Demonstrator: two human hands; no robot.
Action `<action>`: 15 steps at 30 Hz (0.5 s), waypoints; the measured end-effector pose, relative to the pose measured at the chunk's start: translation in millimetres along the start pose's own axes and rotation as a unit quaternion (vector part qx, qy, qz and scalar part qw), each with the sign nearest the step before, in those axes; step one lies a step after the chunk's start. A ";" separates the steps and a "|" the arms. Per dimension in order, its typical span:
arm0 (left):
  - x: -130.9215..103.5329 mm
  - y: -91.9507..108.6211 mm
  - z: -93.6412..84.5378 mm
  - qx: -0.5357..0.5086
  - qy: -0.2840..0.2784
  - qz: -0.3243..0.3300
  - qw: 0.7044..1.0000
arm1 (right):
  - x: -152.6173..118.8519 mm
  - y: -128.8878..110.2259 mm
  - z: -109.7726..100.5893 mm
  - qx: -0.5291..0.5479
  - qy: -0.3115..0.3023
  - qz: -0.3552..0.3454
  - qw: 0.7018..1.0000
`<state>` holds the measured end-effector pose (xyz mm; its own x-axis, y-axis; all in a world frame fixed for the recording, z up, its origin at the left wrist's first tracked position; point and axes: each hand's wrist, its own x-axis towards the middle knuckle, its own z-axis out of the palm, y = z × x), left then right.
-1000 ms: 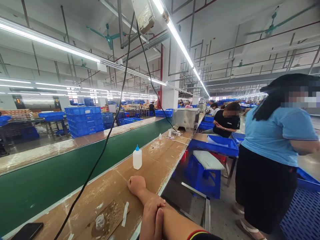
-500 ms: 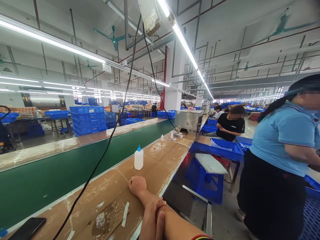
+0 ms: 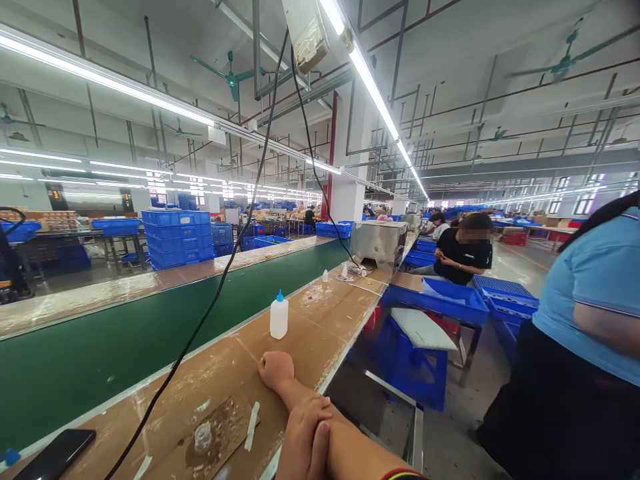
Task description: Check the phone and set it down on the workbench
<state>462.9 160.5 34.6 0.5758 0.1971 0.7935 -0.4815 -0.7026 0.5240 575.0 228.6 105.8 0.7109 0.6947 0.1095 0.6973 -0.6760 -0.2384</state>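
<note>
Near the edge of the brown bench top (image 3: 320, 313), the right hand (image 3: 275, 371) rests as a closed fist, knuckles on the board, holding nothing. The left hand (image 3: 303, 437) lies over the right forearm, fingers straight and pressed together, also empty.

Closest ahead of the fist, standing upright and apart from it, is a white squeeze bottle (image 3: 279, 319) with a blue nozzle. It looks like soft, light plastic, so it would give under a firm squeeze and tip easily (how full it is cannot be told). The mid-body seems the safest place to grip, not the thin nozzle. Just left of the forearm lie a white strip (image 3: 251, 417) and a small clear cap (image 3: 203, 437) on a stained card, both slight enough to slide at a touch.

A black cable (image 3: 200, 320) hangs slanting across the bench to the left, and a dark phone (image 3: 55, 453) lies by the green conveyor belt (image 3: 100, 360). The bench's right edge drops to a metal frame (image 3: 395, 393), with a blue stool (image 3: 410, 360) beyond and a co-worker in a light blue shirt (image 3: 590, 293) standing close. The freest room lies straight along the board.
</note>
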 end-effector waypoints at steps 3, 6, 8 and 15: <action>2.6 7.8 -2.4 -0.020 0.012 0.004 1.000 | -0.5 -0.4 -0.1 0.001 0.001 -0.001 1.000; 4.2 20.7 -3.8 -0.058 0.024 -0.055 0.997 | -0.7 -0.1 -0.1 0.002 0.000 -0.003 1.000; 5.4 30.4 -5.2 -0.088 0.026 -0.104 0.990 | -0.4 0.1 0.1 0.001 -0.001 -0.003 1.000; 10.5 46.1 -10.1 -0.120 0.031 -0.138 0.983 | -0.1 0.2 0.9 0.005 0.002 -0.002 1.000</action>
<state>440.1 137.1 70.2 0.6688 0.4035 0.6244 -0.4590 -0.4365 0.7738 575.0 228.6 104.9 0.7085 0.6963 0.1149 0.6992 -0.6703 -0.2485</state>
